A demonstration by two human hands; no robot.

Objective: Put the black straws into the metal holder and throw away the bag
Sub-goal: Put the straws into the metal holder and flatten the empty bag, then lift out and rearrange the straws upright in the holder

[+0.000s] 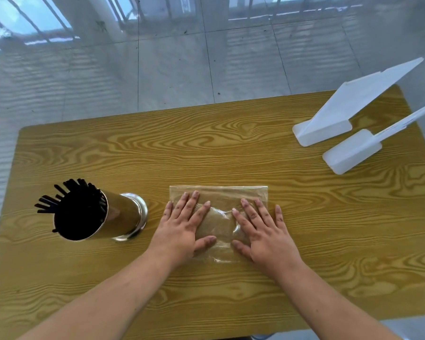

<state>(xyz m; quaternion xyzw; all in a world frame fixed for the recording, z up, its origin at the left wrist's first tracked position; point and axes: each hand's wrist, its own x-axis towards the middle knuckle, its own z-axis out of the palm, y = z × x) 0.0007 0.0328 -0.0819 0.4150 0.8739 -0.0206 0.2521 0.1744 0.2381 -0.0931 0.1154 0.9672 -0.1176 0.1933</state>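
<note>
A clear plastic bag [220,223] lies flat on the wooden table [206,148] in front of me, with no straws visible inside. My left hand [185,227] rests palm down on its left half, fingers spread. My right hand [261,231] presses flat on its right half, fingers apart too. To the left stands the shiny metal holder [118,217], upright on its round base. A thick bunch of black straws [71,204] fills it and fans out over the rim.
Two white plastic stands [349,111] [353,150] sit at the table's far right corner, their panels leaning out past the edge. Grey tiled floor lies beyond the table's far edge, with small bits of litter at the far left.
</note>
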